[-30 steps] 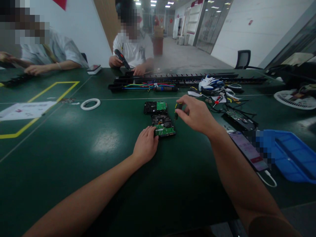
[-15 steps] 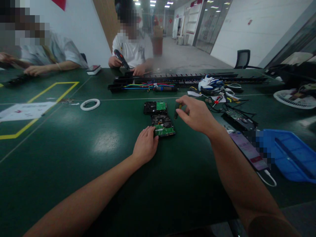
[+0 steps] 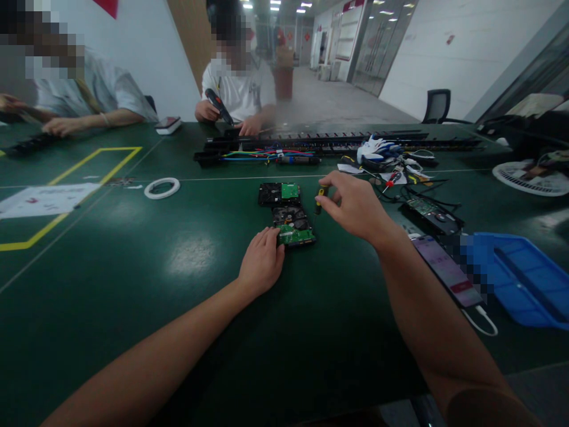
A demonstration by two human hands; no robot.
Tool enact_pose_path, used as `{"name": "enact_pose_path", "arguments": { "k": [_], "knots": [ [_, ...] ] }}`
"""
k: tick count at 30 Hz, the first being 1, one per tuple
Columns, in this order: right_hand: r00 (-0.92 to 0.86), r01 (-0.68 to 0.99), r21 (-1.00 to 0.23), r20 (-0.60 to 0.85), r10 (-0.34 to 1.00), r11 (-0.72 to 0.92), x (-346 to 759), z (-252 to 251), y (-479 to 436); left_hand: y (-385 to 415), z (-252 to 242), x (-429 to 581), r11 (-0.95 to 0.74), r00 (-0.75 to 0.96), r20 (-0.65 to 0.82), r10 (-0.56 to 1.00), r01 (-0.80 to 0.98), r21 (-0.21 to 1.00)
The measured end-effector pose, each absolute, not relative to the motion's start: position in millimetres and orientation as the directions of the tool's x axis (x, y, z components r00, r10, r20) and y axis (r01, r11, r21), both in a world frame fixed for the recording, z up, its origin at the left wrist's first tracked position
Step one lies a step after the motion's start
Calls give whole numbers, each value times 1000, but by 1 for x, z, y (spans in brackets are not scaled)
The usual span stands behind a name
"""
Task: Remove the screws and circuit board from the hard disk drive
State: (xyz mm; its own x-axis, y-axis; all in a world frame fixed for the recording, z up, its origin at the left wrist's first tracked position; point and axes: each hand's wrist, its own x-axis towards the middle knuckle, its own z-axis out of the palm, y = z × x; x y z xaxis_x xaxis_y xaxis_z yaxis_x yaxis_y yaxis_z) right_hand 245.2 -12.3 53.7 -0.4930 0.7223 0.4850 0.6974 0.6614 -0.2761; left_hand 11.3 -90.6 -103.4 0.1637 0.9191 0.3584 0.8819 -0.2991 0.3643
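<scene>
A hard drive lies on the green table with its green circuit board facing up. My left hand is closed on its near left corner, fingers over the left edge and thumb at the near edge. Pinched in my right hand is a small yellow-and-black screwdriver, held nearly upright. Its shaft points down just off the drive's right side; whether the tip touches anything is too small to tell. Directly behind, a second hard drive lies close against or touching the first.
At right are another hard drive, a phone with a white cable, and a blue tray. Gloves and tools lie farther back, near long black strips. A white ring lies left. Two people sit across the table.
The screwdriver has turned in my right fingers, showing more of its yellow handle. My left hand and the hard drives have stayed in place.
</scene>
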Motion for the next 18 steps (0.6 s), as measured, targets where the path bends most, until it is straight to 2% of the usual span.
{"name": "enact_pose_path", "arguments": {
  "k": [6, 13, 18],
  "knots": [
    [-502, 692, -270, 487, 715, 670, 246, 53, -11, -91, -103, 11, -311, 167, 373, 913, 877, 367],
    [-423, 723, -310, 508, 750, 618, 244, 51, -12, -92, -101, 13, -297, 166, 350, 922, 882, 366],
    [-474, 692, -289, 509, 718, 661, 246, 52, -11, -90, -102, 13, -299, 166, 358, 919, 885, 356]
  ]
}}
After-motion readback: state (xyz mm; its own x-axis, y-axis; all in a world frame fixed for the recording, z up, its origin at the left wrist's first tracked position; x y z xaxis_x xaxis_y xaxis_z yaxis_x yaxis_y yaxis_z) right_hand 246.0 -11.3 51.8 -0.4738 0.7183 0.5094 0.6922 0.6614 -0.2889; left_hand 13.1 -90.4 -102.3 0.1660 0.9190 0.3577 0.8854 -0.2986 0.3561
